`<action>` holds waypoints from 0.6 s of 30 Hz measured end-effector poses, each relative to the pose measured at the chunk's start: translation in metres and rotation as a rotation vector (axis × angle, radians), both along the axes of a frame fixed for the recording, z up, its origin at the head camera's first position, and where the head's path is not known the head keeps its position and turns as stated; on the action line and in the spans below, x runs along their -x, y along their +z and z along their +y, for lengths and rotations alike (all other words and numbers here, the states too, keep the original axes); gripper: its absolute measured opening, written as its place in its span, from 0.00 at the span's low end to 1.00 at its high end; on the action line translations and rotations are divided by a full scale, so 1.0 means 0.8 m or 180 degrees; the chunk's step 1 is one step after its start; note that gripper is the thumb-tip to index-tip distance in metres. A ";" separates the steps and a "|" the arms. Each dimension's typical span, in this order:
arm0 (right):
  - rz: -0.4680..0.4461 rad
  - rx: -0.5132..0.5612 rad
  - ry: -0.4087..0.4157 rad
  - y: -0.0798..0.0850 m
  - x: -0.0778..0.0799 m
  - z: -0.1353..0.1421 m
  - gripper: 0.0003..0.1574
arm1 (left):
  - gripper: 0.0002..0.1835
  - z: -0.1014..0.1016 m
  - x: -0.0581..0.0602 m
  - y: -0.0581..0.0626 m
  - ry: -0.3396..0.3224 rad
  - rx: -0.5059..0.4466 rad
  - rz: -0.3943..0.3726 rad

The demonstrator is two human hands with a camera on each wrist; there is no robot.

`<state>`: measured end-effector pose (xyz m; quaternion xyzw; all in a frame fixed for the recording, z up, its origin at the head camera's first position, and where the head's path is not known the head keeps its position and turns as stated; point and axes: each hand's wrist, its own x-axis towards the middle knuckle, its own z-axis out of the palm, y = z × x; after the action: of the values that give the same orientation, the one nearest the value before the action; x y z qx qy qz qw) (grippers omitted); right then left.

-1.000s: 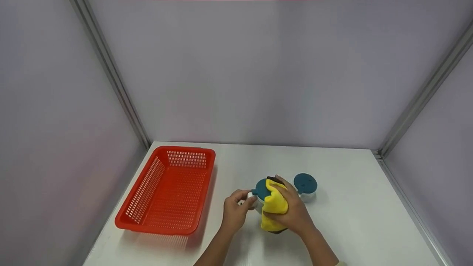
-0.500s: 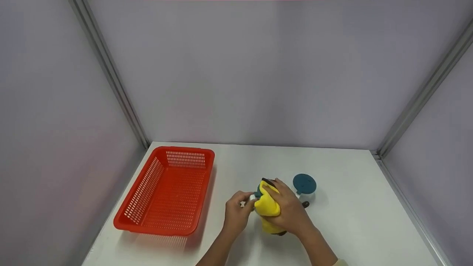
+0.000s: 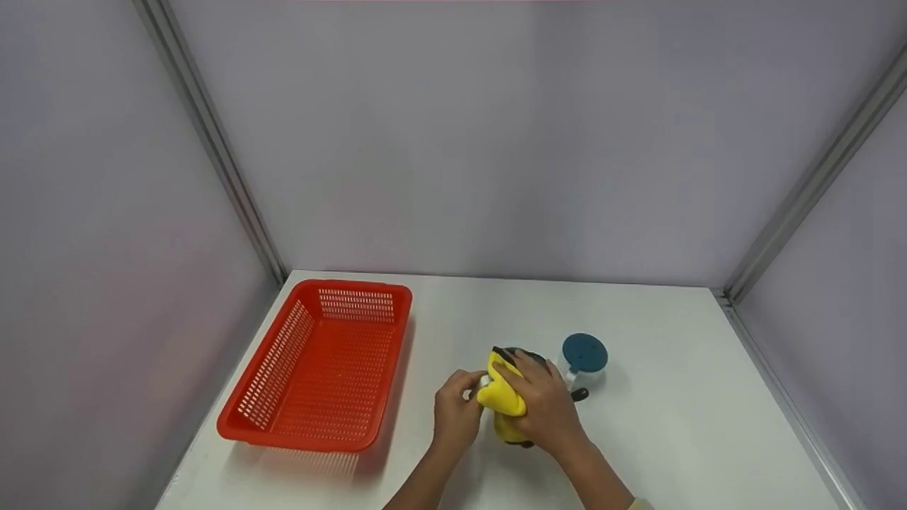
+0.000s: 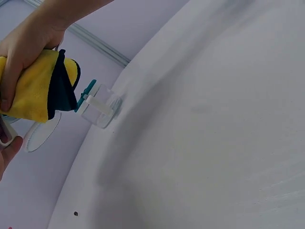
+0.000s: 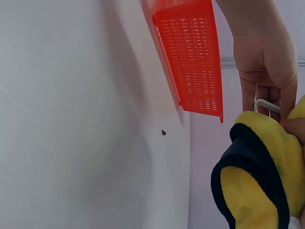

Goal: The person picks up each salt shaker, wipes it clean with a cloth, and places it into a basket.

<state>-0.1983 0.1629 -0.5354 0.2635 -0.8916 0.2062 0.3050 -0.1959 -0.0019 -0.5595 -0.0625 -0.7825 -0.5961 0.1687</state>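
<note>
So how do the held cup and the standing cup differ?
Support: the held cup is raised off the table, gripped by the left hand; the standing cup rests on it, untouched.
Cover: the cloth in the right hand hides most of the held cup; the standing cup's lid and clear wall show.
Shared: a white handle.

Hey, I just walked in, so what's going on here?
Someone's left grip pinches the white handle of a clear cup, which is mostly hidden behind the yellow cloth that the right grip holds against it. A second clear cup with a teal lid stands on the table to the right, and a red basket sits at the left.
</note>
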 end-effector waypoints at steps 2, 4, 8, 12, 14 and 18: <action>0.0059 0.0038 0.0011 -0.002 0.001 -0.002 0.36 | 0.09 0.001 0.000 -0.002 0.0063 0.0047 -0.0006; 0.0134 0.0080 0.0024 -0.004 0.001 -0.004 0.34 | 0.09 0.002 0.000 -0.003 0.0102 0.0046 0.0006; 0.0303 0.0201 0.0047 -0.008 0.002 -0.007 0.31 | 0.08 0.002 0.000 -0.004 0.0123 0.0003 0.0074; 0.0424 0.0278 0.0092 -0.011 0.003 -0.010 0.30 | 0.08 0.002 0.000 -0.004 0.0115 -0.0027 0.0104; 0.0429 0.0259 0.0103 -0.011 0.004 -0.010 0.30 | 0.09 0.002 -0.001 -0.005 0.0114 -0.0029 0.0084; 0.0308 0.0149 0.0131 -0.008 0.004 -0.010 0.32 | 0.11 0.001 -0.002 -0.007 0.0114 0.0029 0.0031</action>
<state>-0.2016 0.1547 -0.5415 0.2842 -0.8652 0.2203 0.3496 -0.1945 -0.0012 -0.5651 -0.0522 -0.7854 -0.5890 0.1829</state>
